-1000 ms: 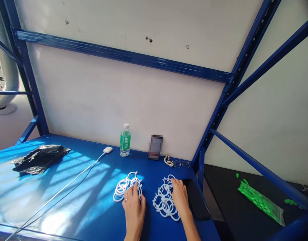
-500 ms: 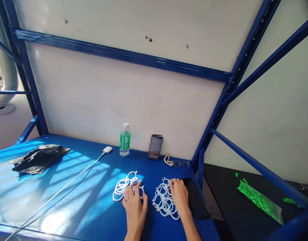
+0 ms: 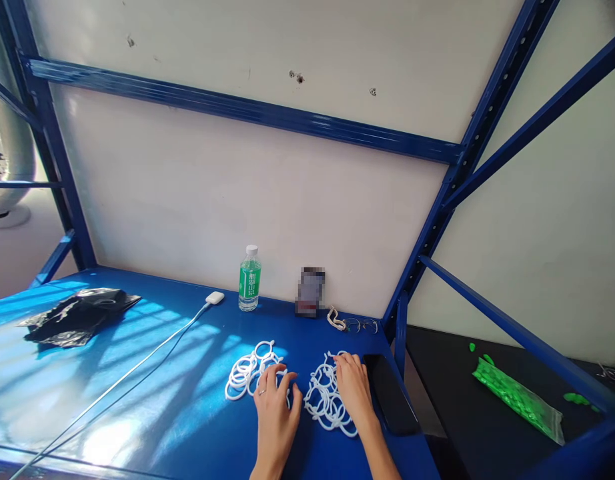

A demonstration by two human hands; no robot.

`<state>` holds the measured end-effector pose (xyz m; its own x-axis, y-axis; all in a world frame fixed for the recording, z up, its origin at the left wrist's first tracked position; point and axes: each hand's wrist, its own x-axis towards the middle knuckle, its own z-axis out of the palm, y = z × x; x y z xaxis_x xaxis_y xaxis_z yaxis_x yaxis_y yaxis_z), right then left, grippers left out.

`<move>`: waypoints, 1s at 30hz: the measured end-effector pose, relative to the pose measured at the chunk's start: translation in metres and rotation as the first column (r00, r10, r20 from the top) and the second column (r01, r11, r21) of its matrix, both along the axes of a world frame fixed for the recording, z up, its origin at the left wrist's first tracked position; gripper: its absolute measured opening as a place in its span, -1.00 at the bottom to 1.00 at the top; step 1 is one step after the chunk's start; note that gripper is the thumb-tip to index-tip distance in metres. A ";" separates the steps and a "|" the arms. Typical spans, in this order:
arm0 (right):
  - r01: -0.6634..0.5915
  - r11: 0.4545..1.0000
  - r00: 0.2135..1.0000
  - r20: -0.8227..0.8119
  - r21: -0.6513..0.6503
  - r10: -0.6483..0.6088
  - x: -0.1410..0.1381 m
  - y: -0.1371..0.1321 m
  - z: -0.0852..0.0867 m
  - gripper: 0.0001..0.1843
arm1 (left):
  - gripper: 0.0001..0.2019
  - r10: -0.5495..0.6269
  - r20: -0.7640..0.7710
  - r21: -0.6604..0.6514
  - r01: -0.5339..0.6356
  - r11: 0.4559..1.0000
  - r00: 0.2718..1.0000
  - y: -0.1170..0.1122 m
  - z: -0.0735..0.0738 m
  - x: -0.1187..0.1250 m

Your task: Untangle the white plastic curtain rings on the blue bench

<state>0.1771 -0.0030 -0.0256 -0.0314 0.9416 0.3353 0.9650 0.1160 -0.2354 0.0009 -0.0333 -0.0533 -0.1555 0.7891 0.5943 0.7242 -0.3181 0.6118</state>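
Two clusters of white plastic rings with small knobs lie on the blue tabletop [image 3: 187, 413]. My left hand [image 3: 278, 410] is over the right side of the left ring cluster [image 3: 242, 375], its fingers curved and apart. Part of a ring shows beside its thumb; nothing is plainly gripped. My right hand [image 3: 355, 390] rests at the upper right of the right ring cluster [image 3: 328, 400], fingers bent and close together on a white ring. Its fingertips partly hide that ring. A dark phone [image 3: 391, 395] lies just right of this hand.
A water bottle [image 3: 250, 279] stands at the back, near a blurred upright phone-like object [image 3: 310, 292] and eyeglasses [image 3: 361, 325]. A black plastic bag [image 3: 82, 317] and a white charging cable [image 3: 132, 375] lie left. Blue frame bars [image 3: 427, 233] rise right; beyond is a bag of green pieces [image 3: 517, 398].
My left hand has shifted slightly right, away from the middle of the left cluster. My right hand has moved a little left and up over the right cluster.
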 end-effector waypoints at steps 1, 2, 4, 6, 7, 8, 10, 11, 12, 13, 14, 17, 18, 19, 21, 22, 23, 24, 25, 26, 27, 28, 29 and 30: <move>0.004 1.000 1.000 -0.004 -0.007 -0.004 0.000 0.000 0.001 -0.60 | -0.80 0.006 0.002 -0.002 -0.006 1.000 1.000 0.000 0.000 0.000; 0.009 1.000 1.000 -0.011 -0.008 -0.009 0.000 -0.001 0.003 -0.59 | -0.80 0.011 0.003 -0.005 -0.011 1.000 1.000 0.000 0.000 0.000; 0.007 1.000 0.999 -0.040 0.002 -0.007 -0.001 -0.002 0.006 -0.59 | -0.80 0.012 0.007 -0.007 -0.012 1.000 1.000 -0.001 0.001 -0.001; -0.017 0.999 0.996 -0.090 0.032 0.020 -0.002 -0.003 0.011 -0.60 | -0.80 0.006 0.012 -0.001 -0.006 1.000 1.000 -0.001 0.001 -0.001; -0.037 0.998 0.992 -0.120 0.054 0.043 -0.003 -0.004 0.013 -0.60 | -0.80 0.001 0.015 0.004 -0.001 1.000 1.000 -0.001 0.001 -0.001; -0.058 0.995 0.986 -0.154 0.078 0.070 -0.004 -0.005 0.016 -0.61 | -0.80 -0.005 0.019 0.010 0.005 1.000 1.000 -0.001 0.001 -0.001; -0.100 0.988 0.965 -0.232 0.117 0.125 -0.006 -0.006 0.020 -0.62 | -0.80 -0.021 0.024 0.020 0.021 1.000 0.999 -0.001 0.001 0.000; -0.121 0.984 0.949 -0.275 0.128 0.152 -0.007 -0.007 0.022 -0.63 | -0.80 -0.030 0.026 0.023 0.030 0.999 0.999 -0.001 0.001 0.000; -0.139 0.982 0.931 -0.321 0.131 0.174 -0.008 -0.007 0.023 -0.62 | -0.80 -0.039 0.026 0.028 0.038 0.999 0.999 -0.001 0.001 0.000; -0.155 0.980 0.910 -0.367 0.128 0.192 -0.009 -0.007 0.024 -0.62 | -0.79 -0.049 0.027 0.033 0.048 0.998 0.998 -0.001 0.000 0.000; -0.171 0.978 0.888 -0.411 0.121 0.206 -0.009 -0.007 0.024 -0.62 | -0.79 -0.060 0.028 0.038 0.059 0.998 0.998 0.000 0.000 0.001; -0.218 0.972 0.814 -0.534 0.087 0.231 -0.010 -0.006 0.025 -0.62 | -0.77 -0.096 0.043 0.048 0.094 0.994 0.994 0.000 -0.001 0.001; -0.240 0.968 0.783 -0.575 0.069 0.236 -0.010 -0.006 0.026 -0.62 | -0.77 -0.108 0.050 0.048 0.106 0.993 0.993 0.000 -0.002 0.001; -0.269 0.962 0.747 -0.619 0.049 0.241 -0.010 -0.006 0.027 -0.61 | -0.77 -0.119 0.058 0.046 0.116 0.992 0.991 0.000 -0.002 0.001; -0.346 0.938 0.654 -0.715 0.008 0.248 -0.011 -0.007 0.030 -0.61 | -0.77 -0.144 0.080 0.043 0.140 0.989 0.986 0.000 -0.001 0.001; -0.387 0.922 0.597 -0.764 -0.007 0.245 -0.012 -0.009 0.032 -0.61 | -0.76 -0.158 0.095 0.040 0.155 0.987 0.983 0.000 0.000 0.001; -0.427 0.904 0.533 -0.812 -0.017 0.237 -0.012 -0.010 0.034 -0.61 | -0.75 -0.173 0.116 0.037 0.170 0.985 0.978 -0.001 0.001 0.001; -0.465 0.885 0.464 -0.857 -0.021 0.224 -0.013 -0.011 0.036 -0.62 | -0.74 -0.188 0.141 0.032 0.186 0.982 0.972 -0.001 0.002 0.001; -0.502 0.865 0.392 -0.896 -0.020 0.207 -0.014 -0.013 0.038 -0.63 | -0.71 -0.205 0.172 0.029 0.203 0.979 0.964 -0.001 0.003 0.001; -0.536 0.844 0.320 -0.928 -0.014 0.188 -0.015 -0.014 0.040 -0.65 | -0.69 -0.223 0.207 0.027 0.222 0.975 0.953 -0.001 0.004 0.001; -0.566 0.825 0.255 -0.952 -0.005 0.169 -0.016 -0.016 0.041 -0.68 | -0.66 -0.240 0.246 0.029 0.241 0.970 0.939 -0.001 0.005 0.001; -0.589 0.808 0.202 -0.967 0.004 0.153 -0.017 -0.017 0.042 -0.70 | -0.64 -0.258 0.287 0.033 0.260 0.965 0.922 -0.001 0.006 0.001; -0.607 0.795 0.164 -0.976 0.013 0.141 -0.018 -0.018 0.042 -0.71 | -0.63 -0.273 0.333 0.037 0.277 0.960 0.903 -0.001 0.006 0.001; -0.620 0.784 0.140 -0.981 0.018 0.133 -0.019 -0.018 0.043 -0.72 | -0.61 -0.285 0.381 0.038 0.293 0.955 0.880 -0.001 0.006 0.001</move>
